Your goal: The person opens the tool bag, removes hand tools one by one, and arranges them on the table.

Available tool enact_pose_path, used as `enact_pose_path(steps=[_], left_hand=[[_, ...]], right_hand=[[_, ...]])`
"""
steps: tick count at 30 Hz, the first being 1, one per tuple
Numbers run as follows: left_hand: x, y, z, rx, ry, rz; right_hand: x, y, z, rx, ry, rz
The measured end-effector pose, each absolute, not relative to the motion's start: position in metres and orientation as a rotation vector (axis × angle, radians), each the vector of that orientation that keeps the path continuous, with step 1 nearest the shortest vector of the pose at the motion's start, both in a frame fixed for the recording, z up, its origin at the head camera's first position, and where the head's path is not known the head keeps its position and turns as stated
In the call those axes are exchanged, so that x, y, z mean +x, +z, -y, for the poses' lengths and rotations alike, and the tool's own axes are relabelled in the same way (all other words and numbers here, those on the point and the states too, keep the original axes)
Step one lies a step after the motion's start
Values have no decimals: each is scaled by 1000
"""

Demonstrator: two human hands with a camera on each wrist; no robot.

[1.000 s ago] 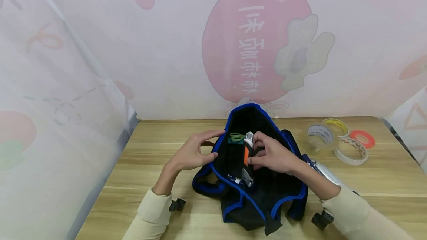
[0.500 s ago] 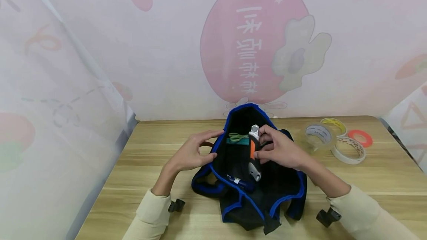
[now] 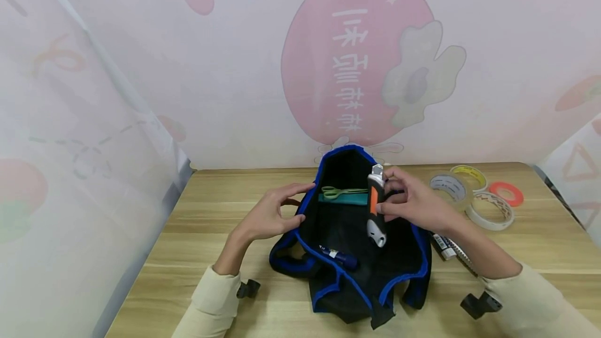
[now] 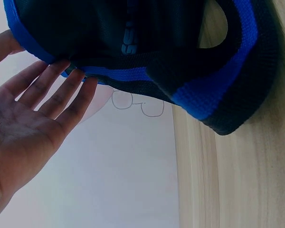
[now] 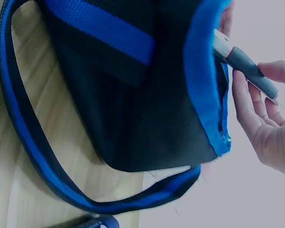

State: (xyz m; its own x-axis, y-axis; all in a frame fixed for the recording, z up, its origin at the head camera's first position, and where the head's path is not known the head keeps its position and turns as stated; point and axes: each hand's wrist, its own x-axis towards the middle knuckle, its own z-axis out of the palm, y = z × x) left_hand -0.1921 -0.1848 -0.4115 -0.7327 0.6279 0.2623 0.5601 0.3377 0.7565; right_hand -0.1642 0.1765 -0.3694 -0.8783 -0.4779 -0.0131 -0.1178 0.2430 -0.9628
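A black tool bag with blue trim [image 3: 331,228] stands open on the table. My left hand [image 3: 269,215] touches its left rim; in the left wrist view the fingers lie nearly straight against the outside. My right hand [image 3: 415,205] pinches a black and orange utility knife [image 3: 374,207], silver end up, over the bag's opening. In the right wrist view the knife [image 5: 249,69] sits between thumb and fingertips at the rim. Inside the bag are green-handled scissors [image 3: 332,192], a flat teal thing [image 3: 343,200] and a dark blue tube-shaped thing [image 3: 340,258].
Clear tape [image 3: 448,186], yellow-cored tape [image 3: 471,175], white tape [image 3: 490,218] and red tape [image 3: 507,193] lie at the back right. A black and white cylinder [image 3: 443,247] and a metallic thing, partly hidden by my right forearm, lie right of the bag.
My right hand has moved right and slightly up with the utility knife, uncovering more of the scissors, the teal thing and the dark blue tube. My left hand stays at the rim.
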Motion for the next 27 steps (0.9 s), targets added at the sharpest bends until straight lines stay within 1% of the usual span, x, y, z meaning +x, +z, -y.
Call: enact_pose_path(steps=[11, 27], left_hand=[[-193, -411, 185, 1127, 1365, -2516], [-193, -410, 184, 1102, 1358, -2510]], right_hand=[[-157, -356, -203, -497, -1662, -2306], [-145, -359, -246, -461, -1603, -2471]])
